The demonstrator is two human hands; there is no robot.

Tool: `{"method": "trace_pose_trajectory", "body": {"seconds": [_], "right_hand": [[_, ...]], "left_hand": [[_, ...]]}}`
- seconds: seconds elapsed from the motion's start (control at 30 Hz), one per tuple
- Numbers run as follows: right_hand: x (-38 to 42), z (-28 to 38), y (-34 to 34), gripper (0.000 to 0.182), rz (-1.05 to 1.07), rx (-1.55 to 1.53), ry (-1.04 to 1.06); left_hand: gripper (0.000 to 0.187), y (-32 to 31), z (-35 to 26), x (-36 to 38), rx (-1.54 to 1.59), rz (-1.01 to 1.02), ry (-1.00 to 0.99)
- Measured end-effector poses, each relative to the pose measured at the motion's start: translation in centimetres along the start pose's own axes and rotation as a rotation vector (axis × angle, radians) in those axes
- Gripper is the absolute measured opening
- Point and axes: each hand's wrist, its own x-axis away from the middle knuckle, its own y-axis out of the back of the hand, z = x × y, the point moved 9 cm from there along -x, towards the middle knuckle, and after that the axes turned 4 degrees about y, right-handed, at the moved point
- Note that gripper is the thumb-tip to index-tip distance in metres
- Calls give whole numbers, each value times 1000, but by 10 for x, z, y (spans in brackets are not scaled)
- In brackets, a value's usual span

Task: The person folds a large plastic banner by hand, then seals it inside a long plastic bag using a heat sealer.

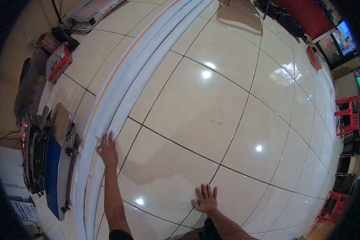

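Observation:
Long white folded strips (126,86) run from the top of the view down to the lower left across the tiled floor, with a yellow-orange line along their left edge. My left hand (107,150) is on the right-hand strip, its fingers apart at the edge of the material. No held object shows in it. Farther right, my right hand (205,199) lies flat on the floor tiles (180,156) with fingers spread, holding nothing.
Left of the strips stands a machine with red lights (36,148) beside a blue and silver panel (58,164). A red box (60,63) is at upper left. Brown sheet material (240,16) lies at the top. Red chairs (347,116) and a lit screen (346,36) are at right.

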Motion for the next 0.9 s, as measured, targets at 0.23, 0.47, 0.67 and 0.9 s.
{"method": "trace_pose_trajectory", "body": {"seconds": [0.23,0.47,0.67,0.9], "right_hand": [[2,2,-1,69,-55,-20,22],[0,3,0,71,-94,-1,67],[-1,2,0,71,-64,-6,53],[-3,0,1,69,6,53,20]], "left_hand": [[50,3,132,189,-3,212,-149],[50,14,230,263,24,322,164],[42,-25,139,177,198,337,-119],[30,22,-148,22,632,515,-204]]}}
